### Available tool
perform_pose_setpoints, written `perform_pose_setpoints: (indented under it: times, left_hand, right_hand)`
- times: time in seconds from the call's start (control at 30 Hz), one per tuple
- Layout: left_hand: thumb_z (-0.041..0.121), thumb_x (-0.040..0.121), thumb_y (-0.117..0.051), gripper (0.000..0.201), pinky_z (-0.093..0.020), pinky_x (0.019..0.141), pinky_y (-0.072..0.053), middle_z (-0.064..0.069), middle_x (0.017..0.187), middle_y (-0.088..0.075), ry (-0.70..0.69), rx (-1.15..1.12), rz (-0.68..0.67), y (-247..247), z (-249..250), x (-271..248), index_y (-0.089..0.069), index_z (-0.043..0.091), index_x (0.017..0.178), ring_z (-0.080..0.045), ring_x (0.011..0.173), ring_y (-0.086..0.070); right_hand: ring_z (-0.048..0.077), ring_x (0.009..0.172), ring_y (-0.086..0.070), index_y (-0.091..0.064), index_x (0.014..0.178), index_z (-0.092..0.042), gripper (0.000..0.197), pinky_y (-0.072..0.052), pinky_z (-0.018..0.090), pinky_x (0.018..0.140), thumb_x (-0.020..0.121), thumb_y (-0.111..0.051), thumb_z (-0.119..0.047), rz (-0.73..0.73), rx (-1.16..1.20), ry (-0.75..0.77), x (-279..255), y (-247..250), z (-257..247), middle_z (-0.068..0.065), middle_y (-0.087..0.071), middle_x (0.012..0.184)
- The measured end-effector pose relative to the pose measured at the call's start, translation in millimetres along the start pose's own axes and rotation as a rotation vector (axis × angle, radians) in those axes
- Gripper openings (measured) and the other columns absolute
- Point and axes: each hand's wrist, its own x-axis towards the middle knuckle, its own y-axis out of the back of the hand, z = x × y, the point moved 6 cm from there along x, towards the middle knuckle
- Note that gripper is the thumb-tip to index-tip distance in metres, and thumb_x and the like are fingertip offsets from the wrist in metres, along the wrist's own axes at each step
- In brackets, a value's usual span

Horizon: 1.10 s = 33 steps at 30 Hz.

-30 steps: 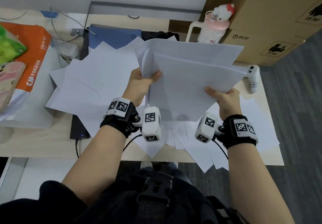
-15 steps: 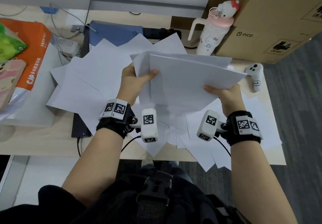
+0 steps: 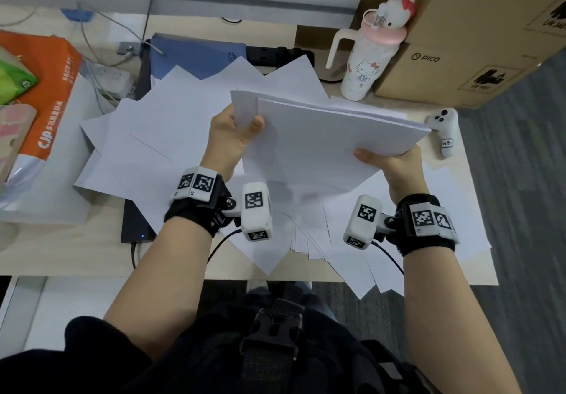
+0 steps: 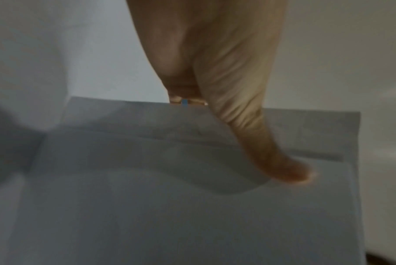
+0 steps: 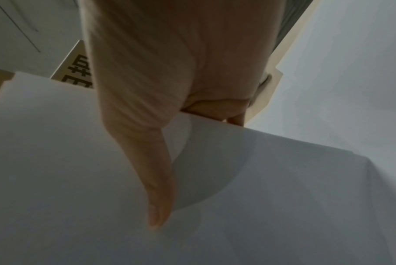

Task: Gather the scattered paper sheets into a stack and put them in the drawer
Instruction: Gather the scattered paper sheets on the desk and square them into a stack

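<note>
Surface: light wood desk (image 3: 76, 249), bare along the near left edge.

Directly on it:
- Loose white paper sheets (image 3: 147, 136), fanned and overlapping across the middle and right; several corners overhang the near edge.
- Dark flat device (image 3: 134, 228), partly under the sheets, cable at its near end.
- Blue folder (image 3: 196, 56) at the back, sheets overlapping its front.
- Orange and white paper pack (image 3: 46, 112), far left.
- White power strip (image 3: 113, 78) with cables, back left.
- White cartoon-cat bottle (image 3: 364, 66), upright, back right, beside cardboard boxes (image 3: 453, 56).
- White controller (image 3: 444, 130), right edge.
</note>
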Motion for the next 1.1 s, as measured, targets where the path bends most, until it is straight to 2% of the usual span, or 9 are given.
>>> perform_pose_setpoints:
  times: [0.03,0.2,0.37,0.43,0.53,0.6,0.87,0.93,1.1]
  left_hand:
    - [0.039,0.067,-0.080,0.039,-0.013,0.068,-0.049,0.023,0.073,-0.070,0.003,0.015,-0.016,-1.0,-2.8,-1.2,-0.063,0.016,0.094,0.008,0.072,-0.064]
    - [0.066,0.045,-0.076,0.066,-0.015,0.069,-0.051,0.017,0.079,-0.073,-0.001,0.022,-0.095,-23.0,-0.4,-6.6,-0.067,0.019,0.090,0.000,0.080,-0.068]
    - [0.068,0.048,-0.073,0.063,-0.016,0.068,-0.052,0.016,0.076,-0.072,-0.054,-0.041,-0.038,-16.8,17.5,-4.3,-0.065,0.020,0.087,0.000,0.076,-0.067]
    - [0.061,0.055,-0.075,0.053,-0.014,0.068,-0.051,0.018,0.076,-0.072,-0.050,-0.028,-0.008,-10.4,13.2,-7.7,-0.063,0.021,0.088,0.002,0.076,-0.067]
    - [0.024,0.078,-0.073,0.021,-0.011,0.066,-0.049,0.015,0.077,-0.071,0.008,0.045,-0.003,-10.2,-4.8,-12.5,-0.061,0.015,0.092,0.006,0.073,-0.065]
    - [0.013,0.083,-0.069,0.025,-0.013,0.070,-0.051,0.007,0.091,-0.069,0.007,0.085,-0.016,-17.9,-6.7,-16.0,-0.060,0.009,0.106,0.003,0.079,-0.066]
    - [0.020,0.096,-0.050,0.011,-0.014,0.078,-0.049,0.008,0.095,-0.062,-0.127,0.123,0.049,-18.7,17.2,-15.5,-0.052,0.014,0.105,0.007,0.084,-0.061]
    - [0.028,0.094,-0.048,0.014,-0.019,0.086,-0.049,0.008,0.100,-0.061,-0.107,0.135,0.041,-16.1,5.2,-18.4,-0.050,0.020,0.106,0.001,0.092,-0.060]
    - [0.022,0.098,-0.047,0.028,-0.015,0.096,-0.044,0.010,0.113,-0.057,-0.009,0.132,-0.002,-17.2,-19.0,-24.2,-0.045,0.013,0.124,0.007,0.104,-0.054]
  right_hand:
    - [0.002,0.075,-0.067,-0.067,0.082,-0.022,0.038,-0.055,0.025,0.075,0.066,-0.076,0.012,-0.007,-0.005,-0.003,-0.2,-1.9,1.1,-0.015,-0.073,0.075]
    - [0.003,0.070,-0.066,-0.068,0.075,-0.022,0.032,-0.053,0.023,0.070,0.065,-0.076,0.007,-0.002,0.068,0.039,-0.2,-13.5,-8.9,-0.013,-0.072,0.071]
    - [0.010,0.074,-0.068,-0.071,0.073,-0.018,0.027,-0.053,0.025,0.073,0.071,-0.073,0.008,-0.002,0.089,0.057,3.2,-6.0,-14.6,-0.009,-0.074,0.075]
    - [0.011,0.077,-0.069,-0.070,0.080,-0.015,0.024,-0.054,0.028,0.077,0.069,-0.075,0.007,-0.020,0.064,0.009,1.2,-4.1,-5.6,-0.008,-0.074,0.077]
    - [0.012,0.083,-0.069,-0.070,0.086,-0.015,0.034,-0.054,0.029,0.082,0.058,-0.081,0.001,-0.071,0.011,-0.051,-3.9,-6.5,5.5,-0.009,-0.075,0.081]
    - [0.010,0.082,-0.069,-0.069,0.084,-0.018,0.034,-0.055,0.027,0.080,0.057,-0.079,0.000,-0.067,0.024,-0.038,-5.5,-11.1,4.1,-0.010,-0.074,0.080]
    - [0.008,0.075,-0.067,-0.069,0.081,-0.015,0.025,-0.053,0.023,0.073,0.072,-0.072,0.009,-0.030,0.067,0.033,-5.1,-11.4,-7.1,-0.010,-0.073,0.075]
    - [0.008,0.076,-0.067,-0.069,0.082,-0.015,0.027,-0.053,0.024,0.077,0.071,-0.073,0.009,-0.040,0.023,-0.016,-6.7,-10.7,3.4,-0.012,-0.073,0.076]
    - [0.006,0.078,-0.067,-0.068,0.085,-0.018,0.033,-0.053,0.024,0.078,0.070,-0.073,0.011,-0.053,0.008,-0.040,-11.1,-17.5,11.2,-0.013,-0.073,0.078]
